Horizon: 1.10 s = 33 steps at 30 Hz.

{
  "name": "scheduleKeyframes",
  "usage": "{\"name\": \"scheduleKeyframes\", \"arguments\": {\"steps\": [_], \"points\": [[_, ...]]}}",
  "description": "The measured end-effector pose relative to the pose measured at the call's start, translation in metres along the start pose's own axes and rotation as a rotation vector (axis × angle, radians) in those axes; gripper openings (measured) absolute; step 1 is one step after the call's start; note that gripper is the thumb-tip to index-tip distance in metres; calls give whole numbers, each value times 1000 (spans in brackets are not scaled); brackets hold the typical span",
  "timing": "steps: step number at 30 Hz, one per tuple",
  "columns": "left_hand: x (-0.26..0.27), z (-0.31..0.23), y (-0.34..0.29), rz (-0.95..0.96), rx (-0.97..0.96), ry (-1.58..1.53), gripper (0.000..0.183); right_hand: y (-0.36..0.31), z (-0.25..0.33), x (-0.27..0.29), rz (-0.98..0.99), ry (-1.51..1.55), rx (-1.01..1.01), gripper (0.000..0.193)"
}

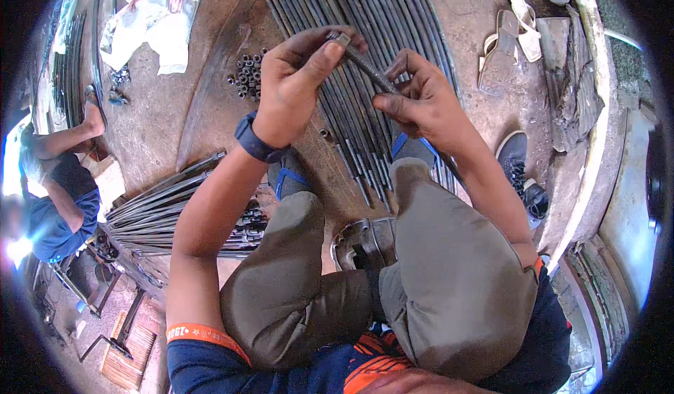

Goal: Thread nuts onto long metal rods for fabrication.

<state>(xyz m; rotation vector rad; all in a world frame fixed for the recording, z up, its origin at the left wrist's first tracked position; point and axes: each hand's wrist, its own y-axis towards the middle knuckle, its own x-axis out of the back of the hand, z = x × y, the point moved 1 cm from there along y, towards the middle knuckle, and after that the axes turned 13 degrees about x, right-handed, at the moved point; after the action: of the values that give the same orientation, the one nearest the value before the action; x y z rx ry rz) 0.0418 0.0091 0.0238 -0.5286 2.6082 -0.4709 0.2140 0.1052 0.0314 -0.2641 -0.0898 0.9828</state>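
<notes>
**Threaded rod held between both my hands**

Far to my left another person (53, 190) in a blue shirt crouches over their own work, beside a fan of long steel rods (161, 208) lying flat on the floor. Further up lies a crumpled white sack (151, 18), and near it a small heap of dark nuts (247, 75), probably kept there so I can reach them without getting up.

My left hand (295, 85), with a dark band on its wrist, closes thumb and fingers around the upper end of a short threaded rod (365, 64), pinching what looks like a nut at its tip. The rod slants down to my right hand (418, 103), whose fingers clamp the lower end, I judge to steady it against turning. I hold it above my knees, over a long bundle of rods (365, 15) running away from me.

On my right, pale sandals (512, 22) and a dark shoe (516, 159) sit off the work.
</notes>
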Motion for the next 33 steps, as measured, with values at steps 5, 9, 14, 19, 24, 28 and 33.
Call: {"name": "scheduleKeyframes", "arguments": {"steps": [5,9,14,19,24,28,33], "points": [[7,9,4,-65,79,-11,35,-2,-5,-11,-119,-235,210,27],[19,11,6,-84,53,5,38,-3,-6,-10,-88,-226,228,28],[10,4,4,-25,100,-147,45,-2,-4,-10,-61,-308,178,29],[3,-3,3,-183,28,-18,62,-2,-12,-12,-137,-288,292,26],[-1,-3,3,-29,41,-270,66,-2,-5,-12,-113,-168,199,23],[-3,-5,3,-99,81,-49,58,-4,-7,-16,-139,-50,205,24],[-7,-5,4,-79,103,-207,61,-2,-6,-14,-106,-168,175,24]]}}
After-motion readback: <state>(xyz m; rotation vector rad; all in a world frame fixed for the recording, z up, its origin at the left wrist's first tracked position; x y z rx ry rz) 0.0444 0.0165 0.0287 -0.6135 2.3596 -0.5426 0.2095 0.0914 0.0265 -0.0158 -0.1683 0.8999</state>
